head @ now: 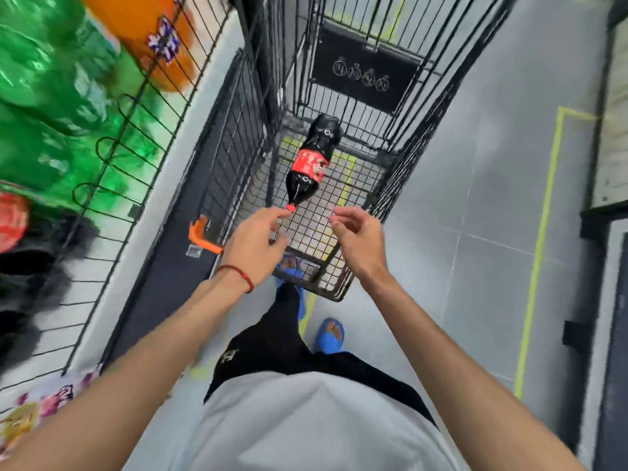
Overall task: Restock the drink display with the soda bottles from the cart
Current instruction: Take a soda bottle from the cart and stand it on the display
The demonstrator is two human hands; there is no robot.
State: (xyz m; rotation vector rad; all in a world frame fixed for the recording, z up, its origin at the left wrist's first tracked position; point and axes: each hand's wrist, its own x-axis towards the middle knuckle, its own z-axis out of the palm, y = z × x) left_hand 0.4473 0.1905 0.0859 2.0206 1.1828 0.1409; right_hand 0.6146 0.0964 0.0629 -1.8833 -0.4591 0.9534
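Note:
One dark cola bottle [311,161] with a red label and red cap lies on its side on the wire floor of the black cart [401,158], cap pointing toward me. My left hand [256,241] hovers over the cart's near end, fingers apart, with the fingertips just at the red cap and holding nothing. Beside it, my right hand [356,237] is also over the basket, fingers loosely curled and apart, empty. The drink display [112,107] is a wire rack on my left holding green, orange and dark bottles, blurred.
An orange handle end [204,237] sticks out at the cart's near left corner. Grey floor with yellow tape lines [540,239] runs to the right, with a dark fixture [605,232] along the far right edge. My feet in blue sandals stand just behind the cart.

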